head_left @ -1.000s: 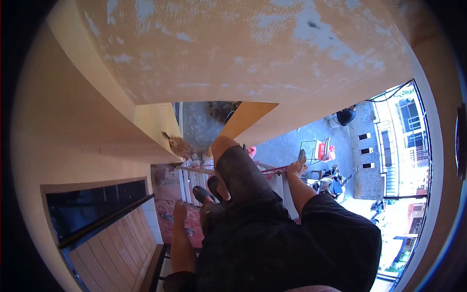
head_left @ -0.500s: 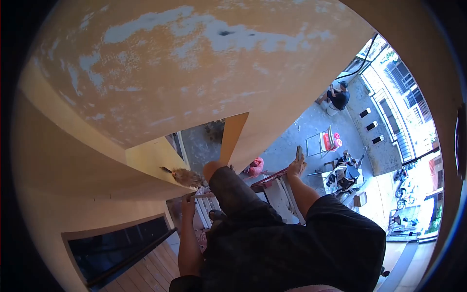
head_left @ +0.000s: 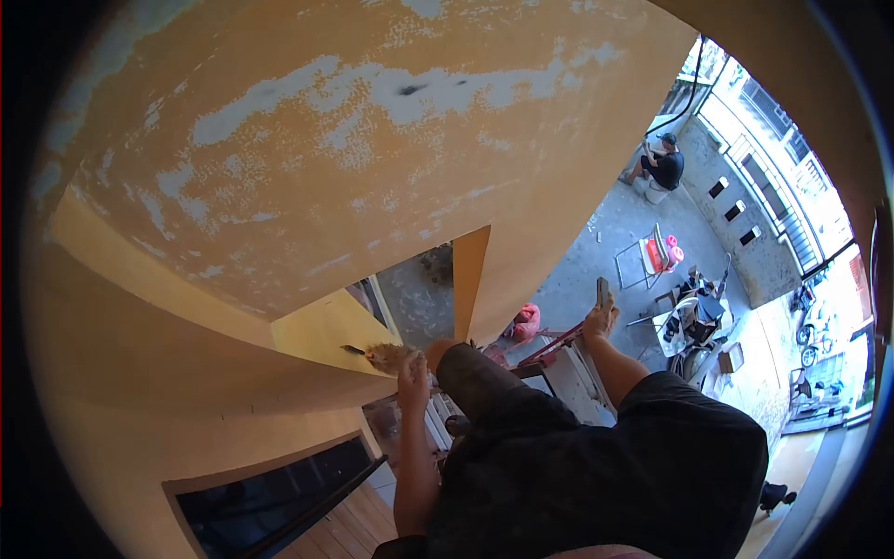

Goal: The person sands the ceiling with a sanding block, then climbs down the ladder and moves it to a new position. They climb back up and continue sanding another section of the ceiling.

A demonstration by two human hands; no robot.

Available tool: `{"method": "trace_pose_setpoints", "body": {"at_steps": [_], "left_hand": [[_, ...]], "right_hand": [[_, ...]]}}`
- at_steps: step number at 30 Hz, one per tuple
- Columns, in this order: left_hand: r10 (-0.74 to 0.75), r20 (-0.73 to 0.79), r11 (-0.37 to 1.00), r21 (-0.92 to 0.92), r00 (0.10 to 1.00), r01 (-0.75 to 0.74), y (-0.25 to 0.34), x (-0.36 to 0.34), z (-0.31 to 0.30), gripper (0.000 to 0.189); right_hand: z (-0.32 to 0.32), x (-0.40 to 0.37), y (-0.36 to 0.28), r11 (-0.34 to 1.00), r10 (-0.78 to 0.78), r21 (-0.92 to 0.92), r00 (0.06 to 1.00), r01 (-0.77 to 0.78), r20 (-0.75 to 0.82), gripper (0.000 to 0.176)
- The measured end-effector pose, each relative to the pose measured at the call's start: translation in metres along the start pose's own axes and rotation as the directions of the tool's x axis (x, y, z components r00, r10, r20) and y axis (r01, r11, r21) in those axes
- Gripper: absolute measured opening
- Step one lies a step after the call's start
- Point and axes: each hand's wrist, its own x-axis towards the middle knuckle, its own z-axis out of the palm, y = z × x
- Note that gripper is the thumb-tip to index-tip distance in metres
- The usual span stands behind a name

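Note:
My right hand (head_left: pixel 601 322) is wrapped round a small flat block (head_left: pixel 603 291), held out on the right above the floor. My left hand (head_left: pixel 413 380) is raised at the ledge (head_left: pixel 326 326), beside a rough brown clump (head_left: pixel 387 358). Its fingers are too small and unclear to tell if they hold anything. A thin dark object (head_left: pixel 353 350) lies at the clump's left end. Above the ledge rises an orange wall (head_left: pixel 307 177) with whitish scuffed patches.
Below are a red-framed ladder (head_left: pixel 554 345), a pink bag (head_left: pixel 526 321), and a chair (head_left: pixel 644 256) with red items. A cluttered table (head_left: pixel 684 321) stands at the right. A person (head_left: pixel 665 170) sits farther off by the low wall. A window opening (head_left: pixel 270 489) lies lower left.
My left hand has moved up and right, closer to the brown clump. My right hand still grips the block. The view has shifted, so most of the scene below appears farther right.

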Motion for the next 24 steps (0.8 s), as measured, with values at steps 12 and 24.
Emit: {"method": "trace_pose_setpoints", "body": {"at_steps": [12, 24], "left_hand": [[0.918, 0.394, -0.191, 0.348, -0.042, -0.918, 0.345, 0.045, 0.020, 0.026], [0.725, 0.473, -0.676, 0.627, -0.501, -0.387, 0.448, 0.096, 0.065, 0.019]], "right_hand": [[0.014, 0.033, 0.011, 0.908, 0.122, 0.413, 0.987, -0.068, -0.107, 0.045], [-0.105, -0.010, -0.254, 0.494, -0.448, 0.542, 0.733, 0.680, -0.512, 0.049]]}}
